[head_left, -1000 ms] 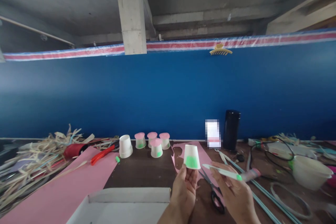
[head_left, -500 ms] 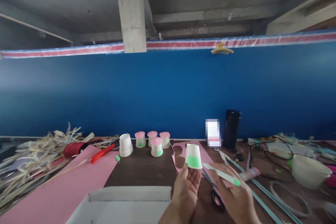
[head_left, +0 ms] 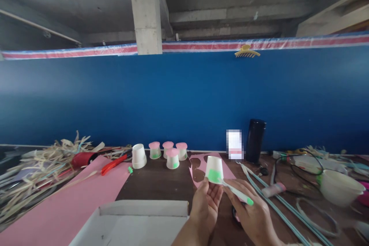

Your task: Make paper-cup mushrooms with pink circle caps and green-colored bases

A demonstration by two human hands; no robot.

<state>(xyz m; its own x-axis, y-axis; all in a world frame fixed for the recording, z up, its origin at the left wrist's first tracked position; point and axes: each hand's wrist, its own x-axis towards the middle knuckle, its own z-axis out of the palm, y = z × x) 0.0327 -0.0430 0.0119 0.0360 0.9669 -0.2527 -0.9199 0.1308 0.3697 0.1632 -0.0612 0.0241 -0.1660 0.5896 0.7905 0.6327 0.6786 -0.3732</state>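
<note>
My left hand (head_left: 208, 203) holds an upside-down white paper cup (head_left: 214, 162) by its rim. A green patch (head_left: 214, 176) is coloured on the cup's side. Pinched in my right hand (head_left: 249, 209) is a white marker pen (head_left: 236, 192) with a green end, its tip at the lower right of the patch. Partly hidden behind the right hand lies a pair of scissors (head_left: 235, 215). Farther back stand several small cups (head_left: 173, 161) topped with pink paper discs, some bearing green patches. Left of them is an inverted stack of white cups (head_left: 138, 157).
Pink paper (head_left: 75, 196) with red-handled pliers or cutters (head_left: 113, 164) lies left, beside heaped straw-like strips (head_left: 37, 177). A white box (head_left: 144, 208) sits in front. A black cylinder (head_left: 256, 142), blue-green strips (head_left: 276, 203) and a pale bowl (head_left: 340, 188) are on the right.
The marker tip has moved left onto the green patch, and the right hand has come closer to the cup. The green area reaches farther right along the cup. Less of the scissors shows.
</note>
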